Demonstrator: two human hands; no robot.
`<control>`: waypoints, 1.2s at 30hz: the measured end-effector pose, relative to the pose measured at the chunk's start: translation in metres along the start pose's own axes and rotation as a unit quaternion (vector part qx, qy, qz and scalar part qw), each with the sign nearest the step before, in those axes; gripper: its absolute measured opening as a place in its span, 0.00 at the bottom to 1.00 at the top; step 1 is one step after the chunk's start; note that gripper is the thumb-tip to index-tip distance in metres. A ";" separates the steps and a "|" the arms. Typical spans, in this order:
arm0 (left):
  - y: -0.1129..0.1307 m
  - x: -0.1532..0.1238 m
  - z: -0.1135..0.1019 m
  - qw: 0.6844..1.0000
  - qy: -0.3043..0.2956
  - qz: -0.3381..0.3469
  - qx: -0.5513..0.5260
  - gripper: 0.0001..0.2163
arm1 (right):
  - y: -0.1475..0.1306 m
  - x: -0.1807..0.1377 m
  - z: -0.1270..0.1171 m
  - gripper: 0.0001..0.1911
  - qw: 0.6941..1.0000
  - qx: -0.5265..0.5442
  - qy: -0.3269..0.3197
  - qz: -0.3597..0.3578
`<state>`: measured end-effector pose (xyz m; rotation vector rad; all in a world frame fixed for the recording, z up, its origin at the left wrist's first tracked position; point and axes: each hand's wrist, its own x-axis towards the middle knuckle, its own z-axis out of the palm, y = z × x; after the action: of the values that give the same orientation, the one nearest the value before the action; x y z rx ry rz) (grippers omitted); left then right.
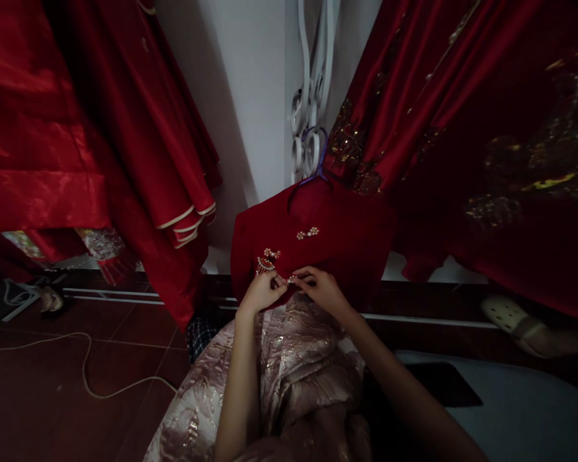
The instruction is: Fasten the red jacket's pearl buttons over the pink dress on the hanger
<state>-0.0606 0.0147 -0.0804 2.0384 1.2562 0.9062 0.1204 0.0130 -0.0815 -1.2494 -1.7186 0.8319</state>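
Brocade cloth (pixel 298 372) over lap, nearest | beaded clasp (pixel 291 280) low on red jacket (pixel 347 244), hung from purple hanger (pixel 318 157) | left hand (pixel 262 292), right hand (pixel 325 290): each grip pinched tight on that clasp | risk: hard tug could snap beads; dim light hampers aim | count: three clasps, one hanger

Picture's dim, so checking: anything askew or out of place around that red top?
The red top is bunched at its lower edge where the left hand and right hand pinch it. A white cable trails loose across the floor. No damage visible.
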 end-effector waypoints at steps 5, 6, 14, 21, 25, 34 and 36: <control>-0.004 -0.003 -0.010 0.999 0.004 -0.014 -0.043 0.09 | -0.018 -0.002 -0.029 0.10 1.000 -0.011 0.013 0.024; -0.004 -0.003 -0.010 0.998 0.008 -0.012 -0.054 0.11 | -0.021 -0.002 -0.033 0.10 1.000 -0.009 0.009 0.025; -0.003 0.003 0.001 0.999 0.031 -0.021 -0.035 0.18 | -0.013 0.002 -0.025 0.07 0.998 -0.062 -0.012 -0.029; -0.003 0.006 0.002 0.998 0.021 -0.015 -0.051 0.18 | 0.000 0.001 -0.003 0.11 0.998 -0.035 -0.042 -0.012; -0.003 0.007 0.003 0.998 0.028 -0.012 -0.059 0.16 | 0.003 0.001 0.000 0.12 0.999 -0.035 -0.039 -0.004; -0.009 0.007 0.004 0.998 0.046 -0.006 -0.050 0.16 | 0.009 0.003 0.000 0.11 0.998 -0.031 -0.045 -0.015; -0.008 0.006 0.004 0.997 0.044 -0.011 -0.057 0.15 | 0.010 0.004 0.000 0.11 0.998 -0.030 -0.047 -0.014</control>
<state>-0.0596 0.0232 -0.0875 1.9116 1.2404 1.0428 0.1237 0.0193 -0.0889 -1.2400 -1.8434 0.8408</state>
